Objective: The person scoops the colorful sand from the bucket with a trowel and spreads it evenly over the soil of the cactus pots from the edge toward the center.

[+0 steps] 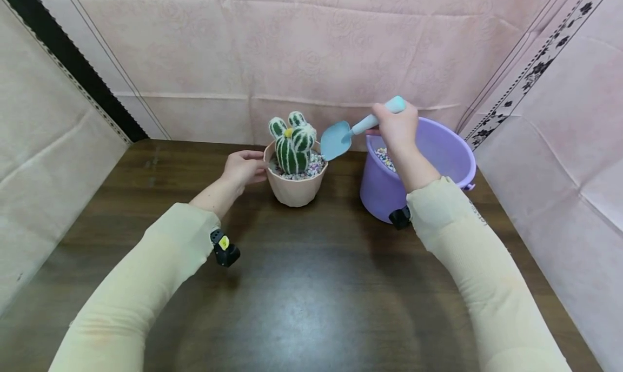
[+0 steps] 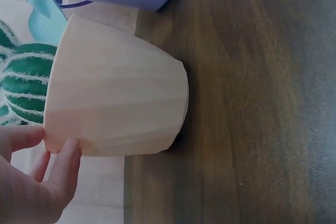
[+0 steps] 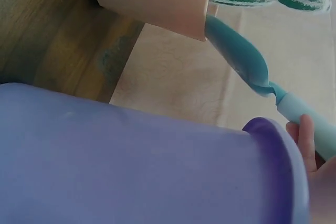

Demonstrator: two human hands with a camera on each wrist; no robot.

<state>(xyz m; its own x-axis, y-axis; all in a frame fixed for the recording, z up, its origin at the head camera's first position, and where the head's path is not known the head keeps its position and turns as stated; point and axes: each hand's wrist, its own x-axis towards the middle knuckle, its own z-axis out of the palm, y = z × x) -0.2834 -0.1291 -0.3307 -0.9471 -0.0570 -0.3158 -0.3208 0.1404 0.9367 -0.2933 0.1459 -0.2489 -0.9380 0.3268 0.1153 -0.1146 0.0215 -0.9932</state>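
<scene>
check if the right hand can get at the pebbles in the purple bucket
Probably yes: the right hand, gripping the blue trowel, is close to the open top of the purple bucket, and the pebbles inside lie uncovered.

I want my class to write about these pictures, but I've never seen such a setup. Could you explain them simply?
There is no robot here, just a person's two bare hands. The widest picture looks down from the person's head; the other two come from the left and right wrists, so things appear sideways.

On the brown table stand a pale pot and, to its right, a purple bucket. The pot holds a cactus and small, mixed-colour granules; similar bits show inside the bucket.

The left hand touches the pot near its rim. The right hand grips a light-blue trowel, its blade at the pot's rim.
</scene>
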